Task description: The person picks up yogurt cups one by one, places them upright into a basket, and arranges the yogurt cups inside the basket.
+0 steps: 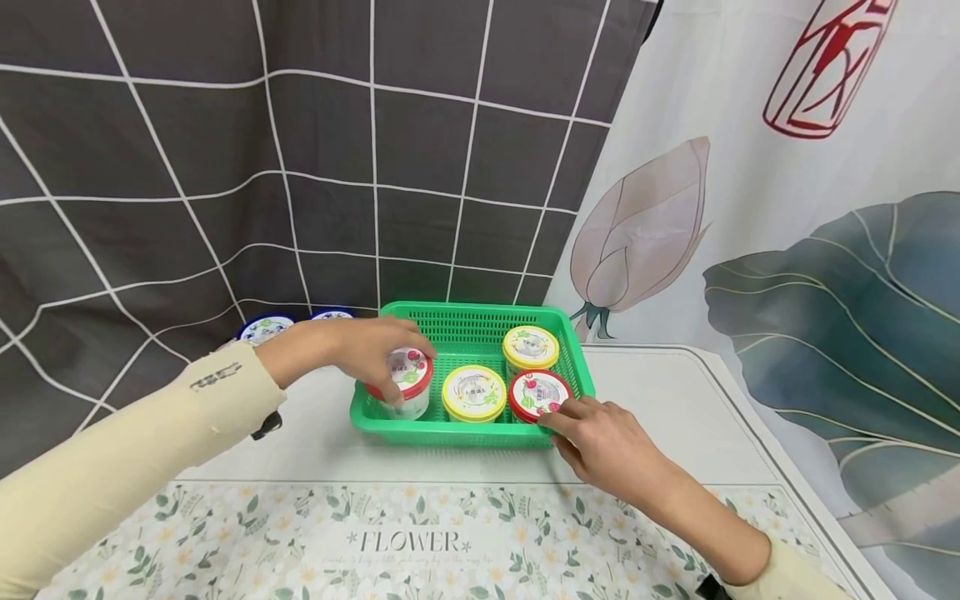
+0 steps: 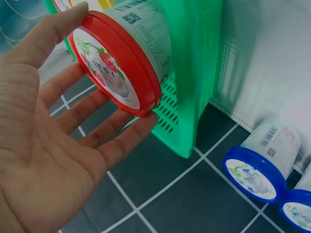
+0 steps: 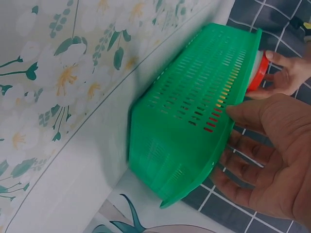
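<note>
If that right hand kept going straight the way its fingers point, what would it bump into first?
Most likely the nearer red-lidded tub in the green basket; the right hand may already touch its lid, though depth is unclear.

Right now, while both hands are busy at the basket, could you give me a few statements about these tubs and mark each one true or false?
1. The left hand holds a red-lidded tub. True.
2. Two yellow-lidded tubs sit in the green basket. True.
3. The basket holds every tub in sight. False: two blue-lidded tubs are outside it, off to the left.
4. The right hand touches the basket's rim. True.
5. Only one tub has a red lid. False: a second red-lidded tub is in the basket, near the right hand.
</note>
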Demonstrator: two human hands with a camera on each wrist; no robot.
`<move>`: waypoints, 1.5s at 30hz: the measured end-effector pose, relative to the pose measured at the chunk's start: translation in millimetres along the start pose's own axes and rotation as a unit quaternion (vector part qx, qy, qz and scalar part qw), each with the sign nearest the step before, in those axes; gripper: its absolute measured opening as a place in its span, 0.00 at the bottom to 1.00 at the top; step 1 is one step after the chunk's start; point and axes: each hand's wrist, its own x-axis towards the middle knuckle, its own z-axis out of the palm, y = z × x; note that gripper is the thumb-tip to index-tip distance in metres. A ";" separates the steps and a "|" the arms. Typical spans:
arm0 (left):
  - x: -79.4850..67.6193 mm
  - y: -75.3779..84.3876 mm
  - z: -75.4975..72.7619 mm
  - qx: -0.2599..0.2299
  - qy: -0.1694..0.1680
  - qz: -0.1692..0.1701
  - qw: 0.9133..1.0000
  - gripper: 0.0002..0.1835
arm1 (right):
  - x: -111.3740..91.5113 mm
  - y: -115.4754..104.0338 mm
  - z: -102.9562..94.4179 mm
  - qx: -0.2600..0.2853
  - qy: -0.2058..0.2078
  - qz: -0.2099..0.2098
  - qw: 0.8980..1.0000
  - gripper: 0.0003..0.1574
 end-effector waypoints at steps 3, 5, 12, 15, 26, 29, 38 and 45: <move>-0.3 -1.3 5.3 -0.002 -0.002 -0.008 1.000 0.41 | 0.8 0.1 -0.2 -0.003 -0.001 -0.003 1.000 0.20; -0.5 -1.7 8.0 -0.005 -0.004 -0.015 1.000 0.41 | 1.2 0.4 -0.5 -0.004 -0.002 -0.004 1.000 0.21; 2.2 1.1 13.6 -0.001 -0.010 -0.023 1.000 0.41 | 0.9 0.6 -1.7 -0.005 -0.004 -0.008 1.000 0.20; 4.4 3.3 14.4 0.001 -0.010 -0.027 1.000 0.41 | 0.6 0.1 -1.5 -0.009 -0.005 -0.010 1.000 0.19; 14.8 2.6 23.1 0.019 -0.003 -0.015 1.000 0.40 | 0.1 -0.4 -0.2 -0.013 -0.008 -0.008 1.000 0.19; 15.8 1.7 24.9 0.023 -0.001 -0.017 1.000 0.40 | 0.2 -0.4 -0.2 -0.015 -0.009 -0.007 1.000 0.19; 17.0 2.0 30.6 0.021 -0.011 -0.024 0.999 0.40 | -0.7 -0.5 0.3 -0.019 -0.007 -0.010 1.000 0.19; 19.2 1.9 34.3 0.030 -0.005 -0.025 0.999 0.40 | -1.3 -0.1 1.2 -0.021 -0.004 -0.009 1.000 0.20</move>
